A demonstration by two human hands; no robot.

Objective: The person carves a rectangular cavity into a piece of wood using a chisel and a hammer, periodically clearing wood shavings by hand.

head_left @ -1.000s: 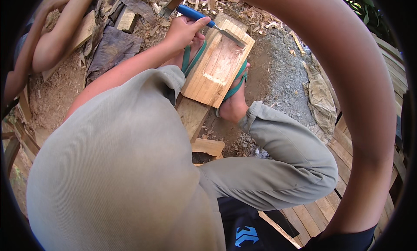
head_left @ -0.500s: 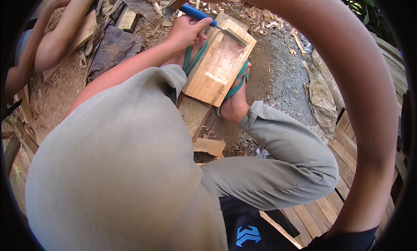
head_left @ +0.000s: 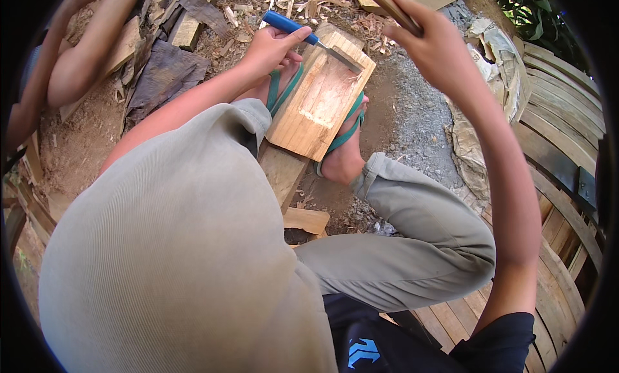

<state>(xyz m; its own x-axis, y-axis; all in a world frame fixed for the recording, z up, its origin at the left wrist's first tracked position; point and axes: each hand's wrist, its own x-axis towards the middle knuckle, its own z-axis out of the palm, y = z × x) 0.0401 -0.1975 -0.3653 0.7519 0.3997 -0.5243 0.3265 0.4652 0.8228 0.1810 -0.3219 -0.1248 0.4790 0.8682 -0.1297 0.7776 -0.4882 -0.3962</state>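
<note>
My left hand (head_left: pixel 269 49) is closed around the blue handle of a chisel (head_left: pixel 287 21). The chisel's blade slants down into the far end of a rectangular recess cut in a pale wooden block (head_left: pixel 298 136). Raised to the right of the block, my right hand (head_left: pixel 431 41) grips a wooden-handled tool (head_left: pixel 392 9); its head is beyond the upper edge of the view. The block rests on a longer plank (head_left: pixel 282 173), between my feet in green-strapped sandals (head_left: pixel 348 136).
Wood shavings (head_left: pixel 322 2) litter the ground beyond the block. Wood scraps and a dark sheet (head_left: pixel 166 76) lie at left, near another person's arm (head_left: pixel 97 57). Gravel (head_left: pixel 422 108) and a crumpled sack (head_left: pixel 471 147) are at right, beside wooden slats (head_left: pixel 561 102).
My right hand has swung right and away from the chisel's handle end, carrying the wooden-handled tool. The left hand and chisel stay nearly in place at the recess.
</note>
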